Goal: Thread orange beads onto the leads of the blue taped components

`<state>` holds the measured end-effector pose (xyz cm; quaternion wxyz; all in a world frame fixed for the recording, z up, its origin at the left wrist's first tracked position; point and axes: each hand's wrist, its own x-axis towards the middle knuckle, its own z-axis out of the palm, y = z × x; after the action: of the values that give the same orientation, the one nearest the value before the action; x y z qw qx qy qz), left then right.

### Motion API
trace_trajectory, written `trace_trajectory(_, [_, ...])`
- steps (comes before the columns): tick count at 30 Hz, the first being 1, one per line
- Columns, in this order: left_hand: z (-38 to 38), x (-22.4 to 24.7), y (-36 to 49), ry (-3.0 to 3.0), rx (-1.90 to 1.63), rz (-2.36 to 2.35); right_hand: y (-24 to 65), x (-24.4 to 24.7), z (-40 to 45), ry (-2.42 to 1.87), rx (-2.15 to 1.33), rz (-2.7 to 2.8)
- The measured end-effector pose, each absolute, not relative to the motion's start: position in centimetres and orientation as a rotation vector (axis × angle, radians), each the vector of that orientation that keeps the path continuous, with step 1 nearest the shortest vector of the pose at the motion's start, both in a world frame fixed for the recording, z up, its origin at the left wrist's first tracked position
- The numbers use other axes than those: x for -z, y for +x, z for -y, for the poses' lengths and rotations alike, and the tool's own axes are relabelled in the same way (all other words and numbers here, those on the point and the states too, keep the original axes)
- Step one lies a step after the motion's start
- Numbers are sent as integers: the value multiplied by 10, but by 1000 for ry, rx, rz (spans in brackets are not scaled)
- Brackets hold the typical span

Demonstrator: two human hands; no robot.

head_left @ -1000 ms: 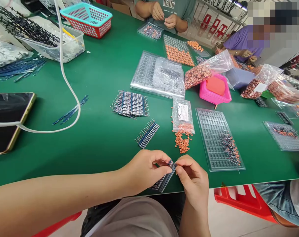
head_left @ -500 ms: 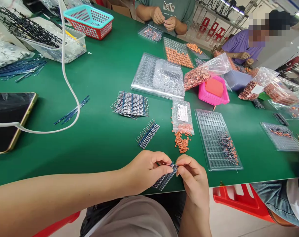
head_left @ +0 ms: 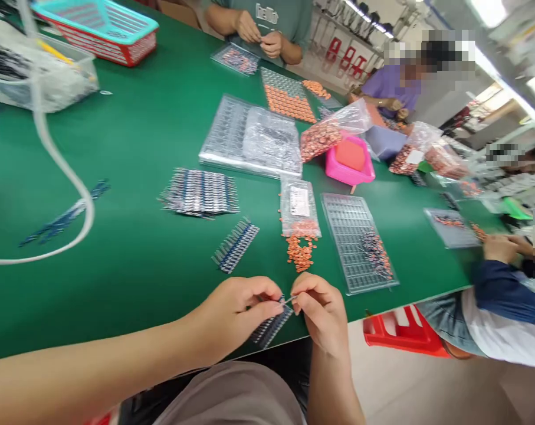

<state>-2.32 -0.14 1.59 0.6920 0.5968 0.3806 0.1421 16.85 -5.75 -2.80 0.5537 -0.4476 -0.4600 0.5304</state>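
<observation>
My left hand (head_left: 253, 304) pinches the upper end of a strip of leaded parts (head_left: 272, 329), blue-backed with rows of thin metal leads, just over the table's front edge. Close on its right, my right hand (head_left: 321, 307) has thumb and forefinger closed on a thin metal lead that spans the small gap between the hands. Whether the lead is still joined to the strip I cannot tell. Beyond my hands lie small orange rings (head_left: 299, 254), spilling from a labelled clear bag (head_left: 299, 203). Another short strip (head_left: 236, 245) and a stack of strips (head_left: 200, 192) rest to the left.
A clear ribbed tray (head_left: 344, 254) holds orange-tipped leads on the right. Farther back are stacked clear trays (head_left: 225, 136), a pink basket (head_left: 349, 171) and bags of copper-coloured parts (head_left: 322, 136). A white cable (head_left: 57, 159) loops at left. Several co-workers sit around the table.
My view has swung right, so the table's things sit farther left and the phone has left the picture. Both hands stay at the strip; a lead now shows between them.
</observation>
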Motion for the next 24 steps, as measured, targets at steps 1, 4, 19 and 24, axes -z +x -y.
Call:
trace_trajectory(1, [1, -13, -24, 1331, -335, -872, 166, 27, 59, -1076, -1202, 1075])
trace_trajectory(4, [-1, -6, -24, 1328, -355, -946, 168, 20, 66, -1179, -1010, 1105])
trace_trajectory(19, [0, -9, -23, 1196, -455, -839, 188, 23, 85, -1466, -702, 1156])
trace_trajectory(24, [-1, -10, -25, 1207, -484, -819, 173, 23, 80, -1451, -784, 1227])
